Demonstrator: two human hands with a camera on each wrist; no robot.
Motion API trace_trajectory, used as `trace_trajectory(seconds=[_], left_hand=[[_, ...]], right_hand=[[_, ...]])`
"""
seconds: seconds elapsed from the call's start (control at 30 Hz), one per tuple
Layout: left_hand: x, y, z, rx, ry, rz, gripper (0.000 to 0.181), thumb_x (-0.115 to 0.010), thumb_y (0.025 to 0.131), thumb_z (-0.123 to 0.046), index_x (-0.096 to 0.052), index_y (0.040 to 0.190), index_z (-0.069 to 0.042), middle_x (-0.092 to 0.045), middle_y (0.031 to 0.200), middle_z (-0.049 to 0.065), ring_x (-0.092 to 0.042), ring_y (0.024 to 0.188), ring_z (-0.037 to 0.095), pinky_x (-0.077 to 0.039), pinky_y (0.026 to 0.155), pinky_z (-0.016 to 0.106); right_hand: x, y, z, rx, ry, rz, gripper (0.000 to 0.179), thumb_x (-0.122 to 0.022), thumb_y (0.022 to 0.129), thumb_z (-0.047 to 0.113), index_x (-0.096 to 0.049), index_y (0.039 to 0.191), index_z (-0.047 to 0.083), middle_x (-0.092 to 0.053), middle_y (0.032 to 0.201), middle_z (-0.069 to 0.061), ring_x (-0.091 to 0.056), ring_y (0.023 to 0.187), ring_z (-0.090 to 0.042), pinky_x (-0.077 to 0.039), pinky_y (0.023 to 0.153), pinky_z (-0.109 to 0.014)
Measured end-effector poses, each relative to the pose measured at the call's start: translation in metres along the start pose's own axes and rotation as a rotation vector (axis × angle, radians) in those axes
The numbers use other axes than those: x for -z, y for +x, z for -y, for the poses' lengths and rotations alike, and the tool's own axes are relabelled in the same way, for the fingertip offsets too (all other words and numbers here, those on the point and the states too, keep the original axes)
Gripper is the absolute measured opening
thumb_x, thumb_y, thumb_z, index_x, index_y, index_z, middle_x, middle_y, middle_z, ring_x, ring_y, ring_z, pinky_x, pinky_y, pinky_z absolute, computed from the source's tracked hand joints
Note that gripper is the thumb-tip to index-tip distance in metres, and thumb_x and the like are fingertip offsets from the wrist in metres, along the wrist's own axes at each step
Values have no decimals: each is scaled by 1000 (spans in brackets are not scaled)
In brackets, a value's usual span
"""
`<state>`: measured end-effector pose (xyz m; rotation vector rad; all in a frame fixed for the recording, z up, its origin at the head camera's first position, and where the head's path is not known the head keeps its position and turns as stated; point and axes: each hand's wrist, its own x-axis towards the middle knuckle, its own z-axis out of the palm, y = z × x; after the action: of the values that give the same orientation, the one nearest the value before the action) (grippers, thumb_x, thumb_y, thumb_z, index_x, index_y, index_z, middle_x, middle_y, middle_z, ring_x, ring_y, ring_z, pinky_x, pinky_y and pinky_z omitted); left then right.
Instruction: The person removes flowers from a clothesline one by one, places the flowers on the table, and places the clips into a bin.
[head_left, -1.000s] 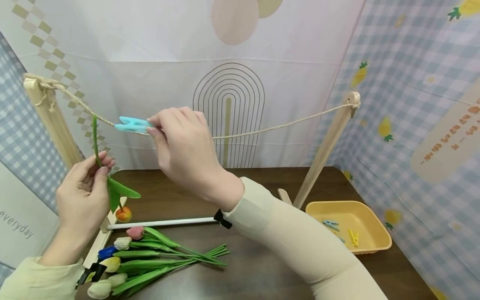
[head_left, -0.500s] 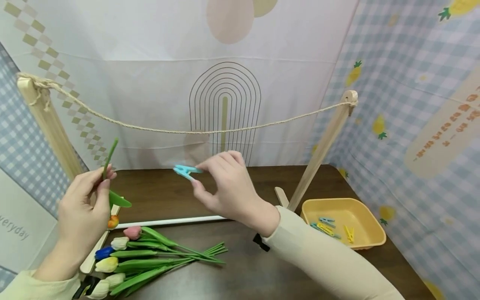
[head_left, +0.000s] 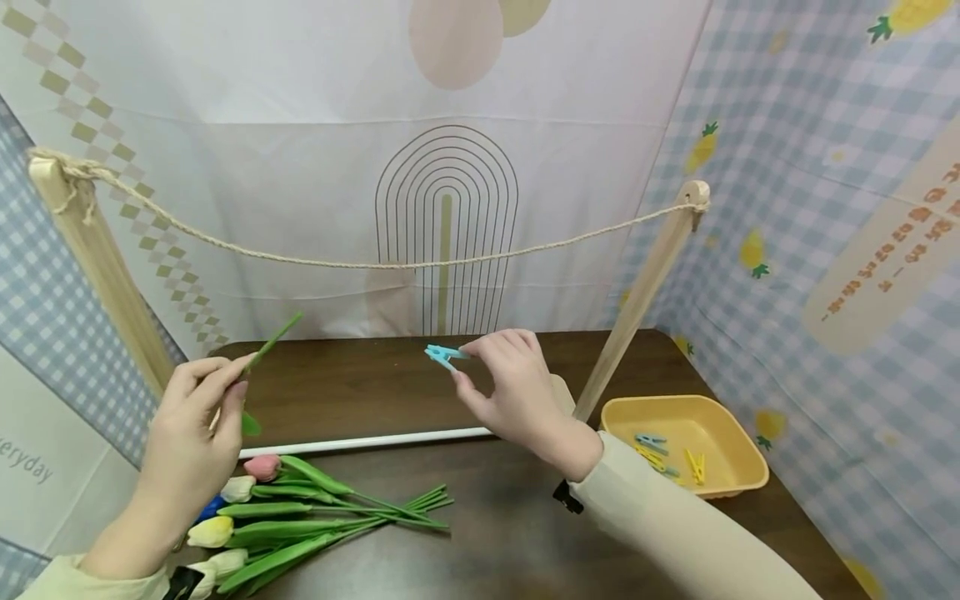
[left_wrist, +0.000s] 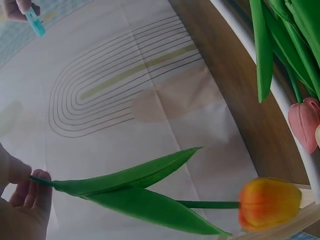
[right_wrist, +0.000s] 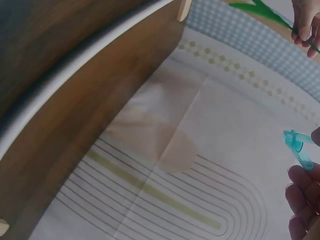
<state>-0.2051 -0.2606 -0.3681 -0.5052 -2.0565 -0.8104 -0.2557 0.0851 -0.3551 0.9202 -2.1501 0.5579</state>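
Note:
My left hand [head_left: 197, 429] pinches the green stem of an artificial tulip [left_wrist: 270, 204], whose orange-yellow bloom hangs below the hand. The stem's bare end points up and to the right in the head view, and the bloom is hidden there. Between thumb and fingertips my right hand [head_left: 517, 392] holds a light-blue clothespin [head_left: 444, 356] by its handles, its nose toward the left. Both hands are below a twine line [head_left: 352, 264], which sags between two wooden posts and has nothing clipped to it.
Several artificial tulips [head_left: 300, 508] in pink, white, blue and yellow lie on the dark table, stems to the right. A white rod [head_left: 367, 442] runs behind them. At the right, a yellow basin [head_left: 731, 450] holds blue and yellow clothespins. The right wooden post [head_left: 637, 300] stands behind it.
The right hand has drawn the clothespin away from the twine, down and to the right. The left hand has lowered slightly rightward, tilting the tulip stem to the right.

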Motion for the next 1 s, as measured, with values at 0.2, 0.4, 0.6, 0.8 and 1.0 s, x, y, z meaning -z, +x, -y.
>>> trace_trajectory(seconds=[0.2, 0.4, 0.6, 0.8, 1.0], left_hand=[[-3, -3, -1, -62, -15, 63, 38, -59, 84, 15, -67, 118, 1, -54, 106, 21, -44, 85, 18, -32, 67, 20], [-7, -5, -5, -82, -28, 154, 39, -58, 86, 12, -66, 121, -2, -54, 107, 16, -44, 82, 11, -34, 62, 16], [-10, -7, -8, -49, -53, 260, 54, -62, 79, 24, -62, 125, -3, -50, 106, 9, -40, 62, 1, -37, 46, 9], [-22, -7, -9, -159, -1, 243, 29, -49, 99, -3, -63, 125, -4, -54, 102, 8, -47, 70, 12, -39, 66, 24], [-31, -8, -11, -191, 10, 290, 48, -25, 105, -27, -62, 126, -5, -53, 100, 4, -46, 76, 8, -38, 60, 13]], right_hand=[[1, -17, -12, -50, -6, 37, 19, -68, 85, 23, -65, 99, 9, -65, 94, 0, -57, 89, -21, -39, 89, -40], [12, -39, -27, -122, -20, 65, 22, -68, 86, 24, -65, 102, 9, -66, 95, -1, -57, 90, -22, -39, 88, -41], [22, -67, -44, -181, -41, 60, 25, -69, 85, 22, -65, 104, 7, -66, 95, 0, -57, 89, -22, -41, 83, -41], [33, -95, -58, -228, -64, 50, 25, -72, 83, 19, -67, 103, 7, -67, 96, -2, -57, 86, -23, -42, 77, -43], [42, -116, -69, -289, -81, 88, 26, -72, 85, 21, -66, 105, 6, -66, 93, -4, -57, 84, -21, -45, 72, -38]])
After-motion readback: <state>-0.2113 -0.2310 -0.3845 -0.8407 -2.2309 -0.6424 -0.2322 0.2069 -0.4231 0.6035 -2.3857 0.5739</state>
